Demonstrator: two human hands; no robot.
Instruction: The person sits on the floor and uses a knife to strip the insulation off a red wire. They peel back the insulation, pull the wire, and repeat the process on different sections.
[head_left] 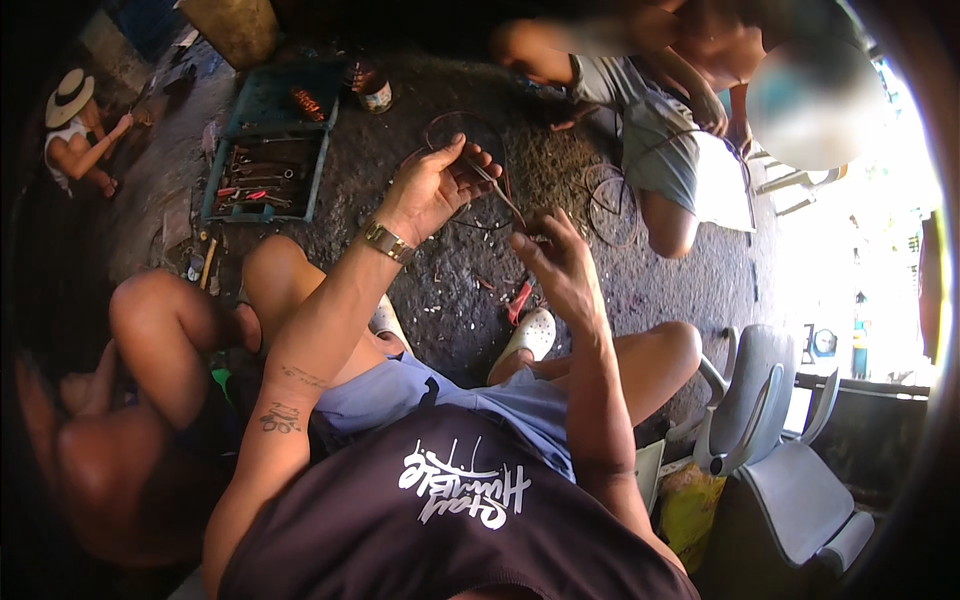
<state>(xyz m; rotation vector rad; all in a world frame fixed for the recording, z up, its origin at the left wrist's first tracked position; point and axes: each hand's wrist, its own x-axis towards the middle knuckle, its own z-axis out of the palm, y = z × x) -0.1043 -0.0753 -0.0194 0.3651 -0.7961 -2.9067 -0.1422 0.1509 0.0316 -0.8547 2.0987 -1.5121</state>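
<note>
A thin dark wire point(507, 199) stretches between my two hands, above the ground in front of me. My left hand point(437, 190), with a metal watch at the wrist, has its fingers curled around one end of that stretch. My right hand point(562, 262) pinches the other end between thumb and fingers, lower and to the right. Loops of wire point(508, 150) hang or lie behind my left hand; I cannot tell which. A red-handled tool point(519, 301), perhaps pliers, lies on the ground near my shoe point(536, 333).
An open teal toolbox point(315, 190) with wrenches stands at the far left, beside a small can point(376, 97). Coiled wire point(612, 205) lies near a seated co-worker point(660, 130) at the far right. Another person sits close on my left. Grey chairs point(800, 500) stand at the right.
</note>
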